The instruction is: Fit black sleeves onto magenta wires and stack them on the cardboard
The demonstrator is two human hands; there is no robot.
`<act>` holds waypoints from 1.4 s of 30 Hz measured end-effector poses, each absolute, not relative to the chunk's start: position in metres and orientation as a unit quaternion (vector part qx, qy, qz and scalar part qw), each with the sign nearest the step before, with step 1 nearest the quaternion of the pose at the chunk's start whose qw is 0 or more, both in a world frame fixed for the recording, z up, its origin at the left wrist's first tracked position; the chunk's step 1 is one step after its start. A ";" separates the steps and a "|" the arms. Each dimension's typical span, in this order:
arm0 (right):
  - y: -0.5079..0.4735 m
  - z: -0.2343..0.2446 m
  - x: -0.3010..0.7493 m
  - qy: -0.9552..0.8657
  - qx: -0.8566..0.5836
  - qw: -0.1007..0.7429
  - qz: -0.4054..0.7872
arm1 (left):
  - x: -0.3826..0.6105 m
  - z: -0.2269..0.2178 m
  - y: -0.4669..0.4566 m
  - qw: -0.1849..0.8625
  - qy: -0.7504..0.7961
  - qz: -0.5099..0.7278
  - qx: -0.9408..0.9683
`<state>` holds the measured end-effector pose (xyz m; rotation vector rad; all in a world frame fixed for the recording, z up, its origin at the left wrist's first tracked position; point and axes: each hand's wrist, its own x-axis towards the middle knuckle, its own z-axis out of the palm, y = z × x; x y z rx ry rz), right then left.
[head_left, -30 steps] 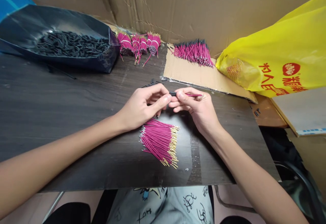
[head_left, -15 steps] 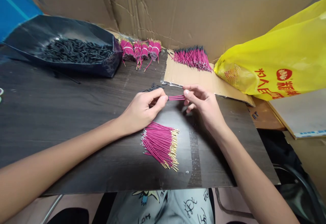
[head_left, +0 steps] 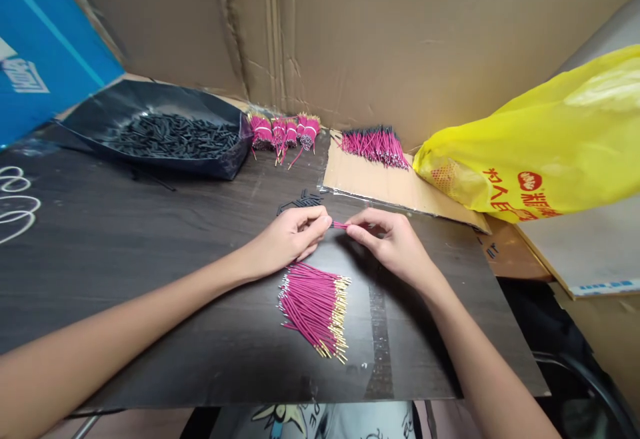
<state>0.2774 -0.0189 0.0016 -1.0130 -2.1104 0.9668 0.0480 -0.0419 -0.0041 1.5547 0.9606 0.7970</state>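
A few short pink wires (head_left: 340,225) run between my two hands, held level above the dark table. The fingers of my left hand (head_left: 293,239) pinch their left ends, where a small dark piece like a black sleeve shows at the fingertips. My right hand (head_left: 393,242) grips the same wires from the right with thumb and fingers, hiding that end. Below my left hand lies a fanned pile of pink wires (head_left: 315,309), gold tips to the right and silver tips to the left. Just behind that hand is a small heap of black tubes (head_left: 305,200).
A black open bag (head_left: 230,167) full of short black tubes stands back left. Beside it sit tied pink wire bundles (head_left: 285,132). Black-ended pink wires (head_left: 375,146) lie on a cardboard sheet (head_left: 345,178). A yellow bag (head_left: 550,146) stands at right, against the cardboard wall (head_left: 375,39).
My hands have come closer together, and less of the pink wires shows between them. The whole scene sits lower in view as the head has tilted up.
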 end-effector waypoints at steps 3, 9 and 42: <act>-0.021 0.003 0.274 -0.836 -0.369 0.312 0.261 | 0.048 -0.003 -0.041 0.551 0.412 0.336 0.643; -0.029 0.005 0.270 -0.862 -0.367 0.301 0.180 | 0.048 -0.005 -0.041 0.556 0.419 0.333 0.636; 0.190 0.016 0.291 -0.672 -0.690 0.266 -0.049 | 0.043 -0.020 -0.038 0.567 0.367 0.339 0.654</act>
